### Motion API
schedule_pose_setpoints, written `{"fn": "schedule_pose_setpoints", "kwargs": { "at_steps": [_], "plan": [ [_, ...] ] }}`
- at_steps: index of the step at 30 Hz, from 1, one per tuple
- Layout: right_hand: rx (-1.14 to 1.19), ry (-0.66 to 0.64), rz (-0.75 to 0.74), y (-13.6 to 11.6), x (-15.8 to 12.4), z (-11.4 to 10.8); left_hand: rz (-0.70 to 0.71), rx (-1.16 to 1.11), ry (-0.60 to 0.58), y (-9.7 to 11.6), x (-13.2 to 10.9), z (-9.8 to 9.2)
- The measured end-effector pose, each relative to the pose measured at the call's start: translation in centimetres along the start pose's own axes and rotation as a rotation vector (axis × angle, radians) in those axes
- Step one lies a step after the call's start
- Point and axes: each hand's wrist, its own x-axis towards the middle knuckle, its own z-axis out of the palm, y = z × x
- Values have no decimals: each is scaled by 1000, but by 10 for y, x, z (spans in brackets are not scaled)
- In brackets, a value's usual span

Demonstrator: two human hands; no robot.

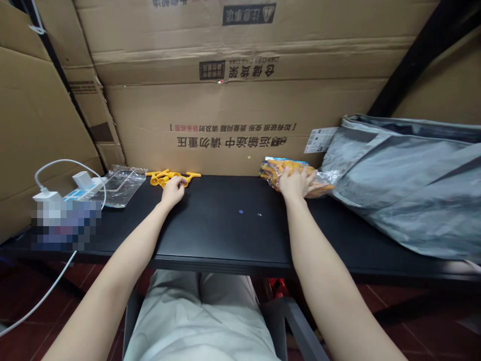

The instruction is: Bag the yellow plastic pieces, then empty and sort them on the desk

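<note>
Left hand point(173, 189) at rear of black tabletop point(225, 225), fingers curled onto loose yellow plastic T-shaped pegs point(169, 176); grip unclear. Right hand point(296, 183), fingers spread flat, presses clear plastic bag of yellow pegs point(276, 166) beside grey fabric bag point(406, 180).

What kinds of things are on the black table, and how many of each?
Clear plastic bags: 2 (flat clear plastic bag; clear plastic bag of yellow parts under the right hand)
Cluster of loose yellow plastic parts at the left hand, single pieces uncountable: 1
White plastic charger plugs: 2
Grey fabric bag: 1
Total: 6
</note>
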Motion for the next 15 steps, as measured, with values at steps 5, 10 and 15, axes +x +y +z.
{"fn": "schedule_pose_setpoints", "kwargs": {
  "at_steps": [5, 10, 15],
  "plan": [
    [67, 30, -145, -27, -6, -10, -193, 209, 35, 5, 2, -11],
    [188, -54, -443, -54, -19, -10, -572, 398, 92, -4, 4, -28],
    [231, -282, -629, -64, -40, 6, -811, 508, -1, -32, 3, -41]
  ]
}}
